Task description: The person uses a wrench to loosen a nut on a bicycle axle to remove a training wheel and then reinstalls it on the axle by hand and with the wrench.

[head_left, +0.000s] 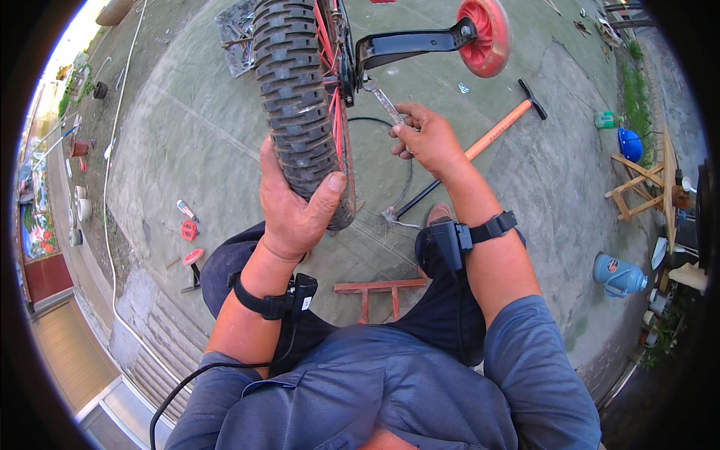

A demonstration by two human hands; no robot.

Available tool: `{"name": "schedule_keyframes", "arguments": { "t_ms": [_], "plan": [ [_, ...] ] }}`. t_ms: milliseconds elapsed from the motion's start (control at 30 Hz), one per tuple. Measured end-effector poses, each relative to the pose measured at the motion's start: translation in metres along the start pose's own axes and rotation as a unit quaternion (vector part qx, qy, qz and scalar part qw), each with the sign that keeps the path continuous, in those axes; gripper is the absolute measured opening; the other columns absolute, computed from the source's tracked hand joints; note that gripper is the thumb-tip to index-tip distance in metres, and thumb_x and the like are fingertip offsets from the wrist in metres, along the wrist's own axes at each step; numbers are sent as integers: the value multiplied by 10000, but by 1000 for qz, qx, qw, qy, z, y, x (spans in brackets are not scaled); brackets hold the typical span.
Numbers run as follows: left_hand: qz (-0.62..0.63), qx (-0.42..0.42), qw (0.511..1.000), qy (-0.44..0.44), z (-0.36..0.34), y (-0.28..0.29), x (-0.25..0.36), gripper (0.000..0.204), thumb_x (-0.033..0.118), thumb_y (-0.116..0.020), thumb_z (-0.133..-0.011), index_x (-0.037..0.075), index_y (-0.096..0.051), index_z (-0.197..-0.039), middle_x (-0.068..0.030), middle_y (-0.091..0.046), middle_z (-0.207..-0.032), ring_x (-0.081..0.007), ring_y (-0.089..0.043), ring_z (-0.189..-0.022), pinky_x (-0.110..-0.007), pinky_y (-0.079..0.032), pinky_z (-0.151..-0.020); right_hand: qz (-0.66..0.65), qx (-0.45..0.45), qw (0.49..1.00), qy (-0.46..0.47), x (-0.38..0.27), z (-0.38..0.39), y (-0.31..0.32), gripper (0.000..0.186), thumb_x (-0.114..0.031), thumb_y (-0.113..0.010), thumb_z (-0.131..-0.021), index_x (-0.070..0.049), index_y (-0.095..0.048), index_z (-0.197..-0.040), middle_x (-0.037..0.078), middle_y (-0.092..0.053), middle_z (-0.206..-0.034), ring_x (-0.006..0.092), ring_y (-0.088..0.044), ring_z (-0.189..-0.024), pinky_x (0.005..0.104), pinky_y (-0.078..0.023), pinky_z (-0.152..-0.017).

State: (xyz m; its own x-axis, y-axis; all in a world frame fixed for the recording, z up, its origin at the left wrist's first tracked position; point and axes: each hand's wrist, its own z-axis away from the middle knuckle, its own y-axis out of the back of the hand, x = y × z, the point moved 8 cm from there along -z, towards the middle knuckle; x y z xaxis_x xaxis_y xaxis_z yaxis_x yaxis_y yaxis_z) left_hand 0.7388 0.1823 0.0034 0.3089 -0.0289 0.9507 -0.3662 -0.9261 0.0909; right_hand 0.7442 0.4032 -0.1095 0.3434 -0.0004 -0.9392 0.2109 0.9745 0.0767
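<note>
A knobby black bicycle tire (289,97) stands upright in front of me, with red spokes (335,124) on its right side. My left hand (300,206) grips the near end of the tire, thumb on the right and fingers on the left. Between the fingers of my right hand (427,139) is a metal wrench (387,103). The wrench's far end meets the wheel's axle, under a bent black bracket (405,46). That bracket carries a small red training wheel (484,37) at its outer end.
On the concrete floor lie an orange-and-black floor pump (499,129), a metal tray of tools (238,37) and a loose red training wheel (193,257). A red metal stand (379,286) is between my legs. A blue thermos (619,275) and wooden folding stool (637,180) stand at right.
</note>
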Motion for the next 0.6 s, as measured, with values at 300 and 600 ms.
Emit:
{"name": "schedule_keyframes", "arguments": {
  "t_ms": [300, 600],
  "plan": [
    [35, -2, 999, 24, 0, -2, -1, 772, 267, -727, -851, -37, -271, -1394, -118, -579, -1149, -167, -589, -992, -314, -476, -884, -61, -26, 996, -54, 8, -1, 0, 414, -89, -545, -950, -22, -476, -1353, 66, -620, -965, 148, -661, -758, 271, -547, -638],
    [41, 7, 999, 31, 0, -2, 0, 784, 283, -739, -846, -33, -273, -1391, -109, -582, -1129, -159, -588, -969, -310, -479, -873, -150, -28, 982, -111, 12, 0, 2, 404, -85, -480, -944, -35, -485, -1346, 89, -633, -1013, 180, -670, -825, 338, -578, -734]
  ]
}}
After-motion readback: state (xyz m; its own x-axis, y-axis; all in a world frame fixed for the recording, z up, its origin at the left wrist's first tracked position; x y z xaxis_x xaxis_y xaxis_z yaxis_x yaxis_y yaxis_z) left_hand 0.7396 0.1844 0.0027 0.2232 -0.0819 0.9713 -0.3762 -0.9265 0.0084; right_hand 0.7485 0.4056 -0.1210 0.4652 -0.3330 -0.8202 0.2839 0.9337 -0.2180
